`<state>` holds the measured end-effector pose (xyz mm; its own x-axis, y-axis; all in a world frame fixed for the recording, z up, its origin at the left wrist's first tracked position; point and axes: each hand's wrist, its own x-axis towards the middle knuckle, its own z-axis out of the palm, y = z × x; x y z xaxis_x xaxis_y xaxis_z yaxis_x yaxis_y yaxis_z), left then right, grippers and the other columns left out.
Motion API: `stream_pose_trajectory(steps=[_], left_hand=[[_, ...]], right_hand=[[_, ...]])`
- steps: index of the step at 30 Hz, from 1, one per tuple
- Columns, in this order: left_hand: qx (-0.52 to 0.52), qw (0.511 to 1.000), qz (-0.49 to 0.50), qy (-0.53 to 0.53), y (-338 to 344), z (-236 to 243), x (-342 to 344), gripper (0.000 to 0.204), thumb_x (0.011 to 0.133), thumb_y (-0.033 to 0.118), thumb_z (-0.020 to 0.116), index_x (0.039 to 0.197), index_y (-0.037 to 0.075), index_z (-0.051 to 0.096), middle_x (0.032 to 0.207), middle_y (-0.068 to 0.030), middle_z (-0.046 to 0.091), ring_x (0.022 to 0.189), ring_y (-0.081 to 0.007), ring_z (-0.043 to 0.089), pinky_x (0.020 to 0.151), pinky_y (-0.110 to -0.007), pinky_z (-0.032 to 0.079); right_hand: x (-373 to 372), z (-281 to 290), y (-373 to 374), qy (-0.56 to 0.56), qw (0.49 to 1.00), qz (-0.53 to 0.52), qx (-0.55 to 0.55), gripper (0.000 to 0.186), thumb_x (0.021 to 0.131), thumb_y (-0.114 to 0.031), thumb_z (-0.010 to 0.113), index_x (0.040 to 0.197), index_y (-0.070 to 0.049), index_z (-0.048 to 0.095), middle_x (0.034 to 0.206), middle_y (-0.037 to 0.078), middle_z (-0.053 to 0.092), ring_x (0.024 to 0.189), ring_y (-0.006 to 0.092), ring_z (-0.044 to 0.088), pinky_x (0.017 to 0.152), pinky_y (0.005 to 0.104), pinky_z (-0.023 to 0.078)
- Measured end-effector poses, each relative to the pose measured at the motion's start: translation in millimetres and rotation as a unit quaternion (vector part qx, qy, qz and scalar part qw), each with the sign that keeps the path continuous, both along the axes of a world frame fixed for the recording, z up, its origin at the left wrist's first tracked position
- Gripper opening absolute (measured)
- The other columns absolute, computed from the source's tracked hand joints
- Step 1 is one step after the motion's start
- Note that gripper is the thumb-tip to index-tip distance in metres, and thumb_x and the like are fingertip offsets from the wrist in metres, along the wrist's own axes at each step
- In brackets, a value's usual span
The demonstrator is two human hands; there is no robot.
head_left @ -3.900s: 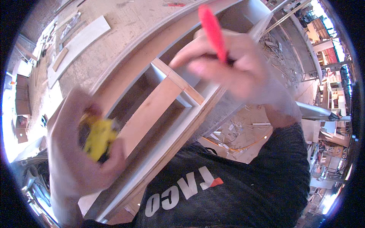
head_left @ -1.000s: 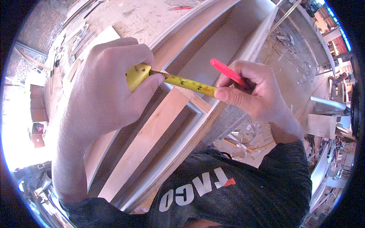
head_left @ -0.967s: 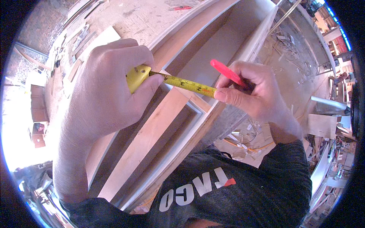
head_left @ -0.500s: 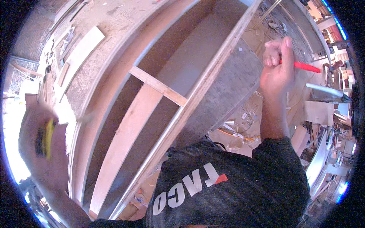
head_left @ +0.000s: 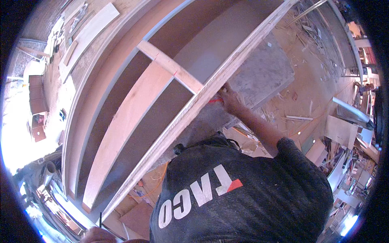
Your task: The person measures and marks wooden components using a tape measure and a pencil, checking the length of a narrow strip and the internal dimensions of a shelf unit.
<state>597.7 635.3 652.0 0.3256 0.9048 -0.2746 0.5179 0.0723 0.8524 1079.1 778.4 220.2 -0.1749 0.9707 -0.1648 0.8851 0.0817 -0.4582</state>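
Note:
My right hand [head_left: 231,100] is closed on a slim red pencil [head_left: 216,100], beside the near rail [head_left: 168,123] of a large wooden frame. Its fingertips are partly hidden at the rail's outer side. Inside the frame, a curved plank [head_left: 129,111] runs from the lower end up to a short crosspiece [head_left: 172,68]. Small red marks show where these two pieces meet. At the bottom edge, my left hand [head_left: 98,235] looks closed near the frame's lower end. A thin dark piece [head_left: 100,219] stands up beside it; what the hand holds is hidden.
A grey panel [head_left: 263,75] lies beyond the near rail. Wood scraps [head_left: 299,118] litter the floor on the right. Loose boards [head_left: 91,40] lie at the upper left, and a brown carton [head_left: 38,95] stands at the left. A pale tube-like piece [head_left: 351,110] is at the far right.
My right hand has come down and left to the near rail with the red pencil. My left hand, which held a yellow and black tape measure, has dropped to the bottom edge.

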Motion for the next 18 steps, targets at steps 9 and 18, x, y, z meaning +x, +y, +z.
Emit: stream_pose_trajectory(steps=[9, 18], left_hand=[[-0.170, 0.980, 0.096, -0.044, -96, -168, -16, 0.020, 0.086, 0.016, 0.078, 0.093, -0.002, 0.071, 0.094, -0.0108, 0.073, 0.085, -0.0228, 0.068, 0.079, -0.036, 0.053], [0.185, 0.977, 0.072, 0.071, -119, -374, 64, 0.028, 0.075, 0.014, 0.081, 0.099, 0.003, 0.072, 0.098, -0.0183, 0.071, 0.096, -0.0403, 0.068, 0.085, -0.049, 0.057]], right_hand=[[46, -26, 3, -0.063, 0.993, 0.103, 0.010, 0.023, 0.097, -0.017, 0.073, 0.118, -0.009, 0.070, 0.122, 0.016, 0.067, 0.100, 0.0411, 0.073, 0.085, 0.0528, 0.059], [69, 18, -126, 0.002, 0.994, 0.004, 0.108, 0.024, 0.096, -0.023, 0.077, 0.109, -0.004, 0.071, 0.094, 0.021, 0.070, 0.090, 0.0389, 0.073, 0.078, 0.0481, 0.055]])
